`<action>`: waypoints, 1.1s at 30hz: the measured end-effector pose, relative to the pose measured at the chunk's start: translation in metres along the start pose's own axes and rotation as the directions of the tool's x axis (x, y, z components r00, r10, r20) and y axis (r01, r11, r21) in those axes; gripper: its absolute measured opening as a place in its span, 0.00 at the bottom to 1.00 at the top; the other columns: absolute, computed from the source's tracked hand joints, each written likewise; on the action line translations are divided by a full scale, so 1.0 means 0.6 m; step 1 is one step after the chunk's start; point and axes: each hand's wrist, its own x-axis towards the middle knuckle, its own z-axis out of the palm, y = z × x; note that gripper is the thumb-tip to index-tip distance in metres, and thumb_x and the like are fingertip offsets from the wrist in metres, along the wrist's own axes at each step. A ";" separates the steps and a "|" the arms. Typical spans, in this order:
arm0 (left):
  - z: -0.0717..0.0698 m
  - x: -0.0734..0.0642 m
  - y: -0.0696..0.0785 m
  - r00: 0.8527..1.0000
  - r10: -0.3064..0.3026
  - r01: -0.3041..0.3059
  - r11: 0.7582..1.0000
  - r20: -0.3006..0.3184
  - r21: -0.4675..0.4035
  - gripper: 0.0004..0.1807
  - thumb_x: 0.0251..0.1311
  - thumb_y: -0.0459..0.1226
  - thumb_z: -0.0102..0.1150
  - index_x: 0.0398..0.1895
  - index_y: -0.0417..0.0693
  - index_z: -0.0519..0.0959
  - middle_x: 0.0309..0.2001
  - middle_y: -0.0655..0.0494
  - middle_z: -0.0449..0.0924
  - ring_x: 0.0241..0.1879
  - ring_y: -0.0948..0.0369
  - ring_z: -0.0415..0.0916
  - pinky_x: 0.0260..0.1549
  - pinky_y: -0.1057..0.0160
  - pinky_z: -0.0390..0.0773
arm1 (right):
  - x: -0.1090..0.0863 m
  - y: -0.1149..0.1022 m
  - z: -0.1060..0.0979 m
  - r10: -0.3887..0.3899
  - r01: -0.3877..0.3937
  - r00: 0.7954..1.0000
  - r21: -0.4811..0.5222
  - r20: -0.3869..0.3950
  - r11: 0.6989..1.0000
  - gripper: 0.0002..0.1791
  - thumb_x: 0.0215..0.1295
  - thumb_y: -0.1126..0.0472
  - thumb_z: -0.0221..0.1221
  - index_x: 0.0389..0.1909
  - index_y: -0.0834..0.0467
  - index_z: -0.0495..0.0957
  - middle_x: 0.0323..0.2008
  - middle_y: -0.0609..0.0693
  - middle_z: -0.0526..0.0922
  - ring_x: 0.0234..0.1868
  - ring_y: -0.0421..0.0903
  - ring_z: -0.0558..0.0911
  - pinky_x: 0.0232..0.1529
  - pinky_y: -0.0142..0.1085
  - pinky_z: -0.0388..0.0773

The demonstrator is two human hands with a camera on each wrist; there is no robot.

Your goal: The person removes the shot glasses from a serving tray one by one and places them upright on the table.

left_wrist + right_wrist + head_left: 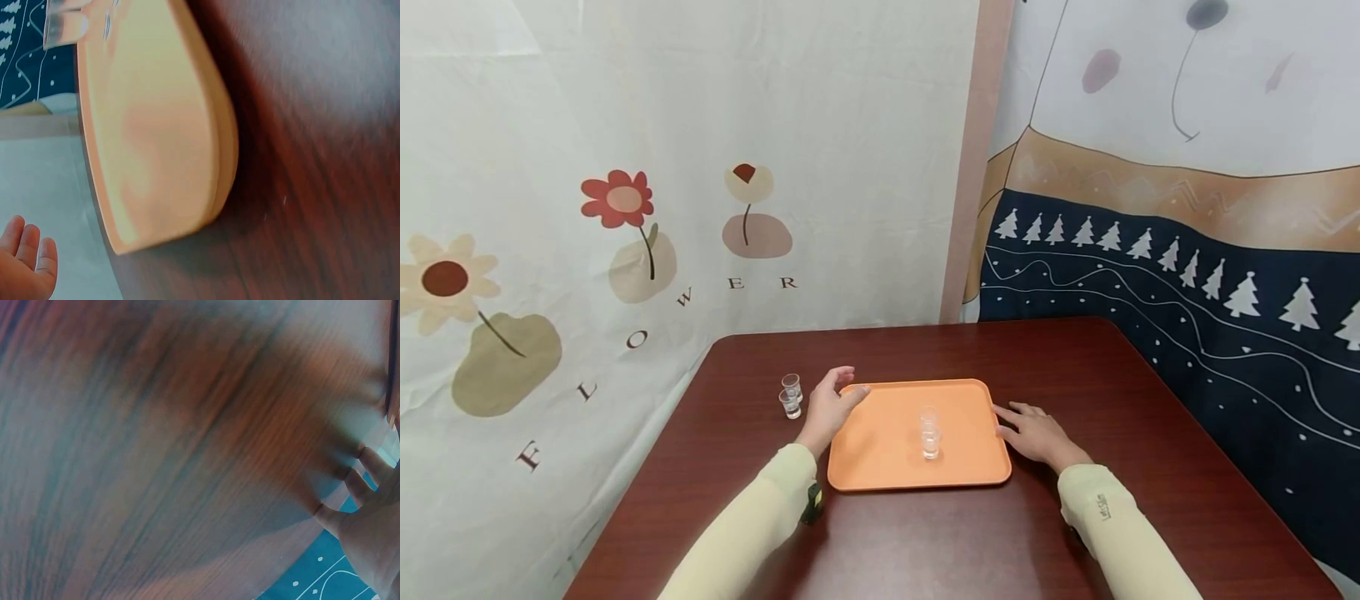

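Observation:
An orange tray (880,467) lies on the dark red-brown table, with a short row of small clear glasses (930,442) standing near its middle. My left hand (829,408) hovers at the tray's left edge, fingers loosely bent and thumb over the rim; nothing is in it. In the left wrist view that hand (28,262) shows relaxed fingers apart from the tray's corner (169,169). At the opposite edge, my right hand (1033,433) has its fingers spread beside the rim. The right wrist view shows its fingertips (320,511) down at the table surface.
Two small clear glasses (791,400) stand on the table (917,542) to the left of my left hand. Behind the table hang a pale curtain (850,167) with printed flowers and a dark blue one (1150,292) with white trees.

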 end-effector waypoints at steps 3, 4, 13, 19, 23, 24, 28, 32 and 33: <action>0.012 -0.005 -0.001 1.000 0.008 -0.008 1.000 0.026 -0.013 0.27 0.59 0.40 0.70 0.61 0.44 0.74 0.58 0.43 0.77 0.61 0.49 0.71 0.60 0.45 0.69 | -0.002 -0.002 0.000 -0.002 0.002 1.000 0.001 0.001 1.000 0.30 0.75 0.45 0.50 0.74 0.52 0.64 0.69 0.68 0.63 0.69 0.70 0.60 0.63 0.67 0.57; 0.016 -0.007 -0.001 0.999 0.010 -0.009 1.000 0.035 -0.012 0.27 0.59 0.39 0.70 0.61 0.44 0.74 0.58 0.43 0.77 0.60 0.49 0.71 0.59 0.45 0.69 | -0.002 -0.002 -0.001 -0.005 0.005 1.000 0.000 0.001 1.000 0.30 0.75 0.45 0.50 0.73 0.52 0.64 0.69 0.69 0.63 0.69 0.71 0.60 0.63 0.67 0.58; 0.046 -0.034 0.007 0.993 0.030 -0.032 0.999 0.116 0.023 0.27 0.60 0.40 0.70 0.59 0.39 0.75 0.55 0.43 0.78 0.57 0.48 0.73 0.56 0.45 0.72 | -0.006 -0.003 -0.001 -0.004 0.004 1.000 0.009 0.002 1.000 0.30 0.75 0.46 0.51 0.74 0.52 0.64 0.69 0.69 0.63 0.69 0.71 0.60 0.63 0.67 0.57; 0.062 -0.049 0.012 0.984 0.035 -0.034 0.999 0.177 -0.007 0.27 0.60 0.38 0.69 0.59 0.36 0.74 0.55 0.39 0.78 0.57 0.46 0.73 0.55 0.44 0.72 | -0.005 -0.003 -0.003 -0.014 0.014 1.000 0.008 -0.003 1.000 0.30 0.75 0.46 0.50 0.73 0.52 0.64 0.69 0.69 0.63 0.68 0.72 0.60 0.63 0.67 0.57; 0.071 -0.059 0.015 0.976 0.041 -0.040 0.999 0.216 -0.010 0.27 0.61 0.37 0.69 0.60 0.36 0.74 0.55 0.39 0.78 0.57 0.47 0.74 0.54 0.45 0.73 | -0.003 -0.002 -0.004 -0.010 0.010 1.000 0.007 -0.002 1.000 0.30 0.75 0.45 0.50 0.74 0.52 0.64 0.69 0.69 0.62 0.69 0.71 0.60 0.63 0.67 0.57; 0.073 -0.062 0.015 0.973 0.040 -0.038 0.999 0.226 -0.013 0.26 0.61 0.37 0.68 0.60 0.36 0.74 0.55 0.40 0.78 0.57 0.47 0.74 0.54 0.45 0.73 | -0.003 -0.002 -0.004 -0.012 0.012 1.000 0.004 -0.002 1.000 0.30 0.75 0.45 0.50 0.74 0.52 0.64 0.69 0.69 0.62 0.69 0.71 0.60 0.63 0.67 0.57; 0.082 -0.072 0.013 0.966 0.037 -0.034 0.999 0.255 -0.016 0.26 0.61 0.38 0.68 0.60 0.36 0.74 0.55 0.41 0.79 0.57 0.48 0.74 0.54 0.45 0.73 | -0.004 -0.003 -0.004 -0.016 0.016 1.000 0.007 0.001 1.000 0.31 0.75 0.45 0.50 0.74 0.52 0.63 0.69 0.69 0.62 0.69 0.71 0.60 0.63 0.67 0.57; 0.089 -0.081 0.011 0.960 0.039 -0.034 0.999 0.277 -0.025 0.27 0.61 0.38 0.69 0.60 0.36 0.74 0.55 0.40 0.79 0.57 0.48 0.74 0.54 0.45 0.73 | -0.006 -0.003 -0.003 -0.023 0.023 1.000 0.009 -0.004 1.000 0.30 0.76 0.46 0.50 0.74 0.52 0.64 0.69 0.69 0.63 0.68 0.71 0.60 0.63 0.67 0.57; 0.091 -0.083 0.011 0.959 0.038 -0.032 0.999 0.281 -0.028 0.27 0.61 0.38 0.69 0.60 0.35 0.74 0.55 0.40 0.79 0.56 0.47 0.74 0.54 0.45 0.73 | -0.006 -0.003 -0.003 -0.024 0.024 1.000 0.008 -0.006 1.000 0.30 0.76 0.46 0.50 0.74 0.52 0.64 0.69 0.69 0.63 0.68 0.71 0.60 0.63 0.67 0.57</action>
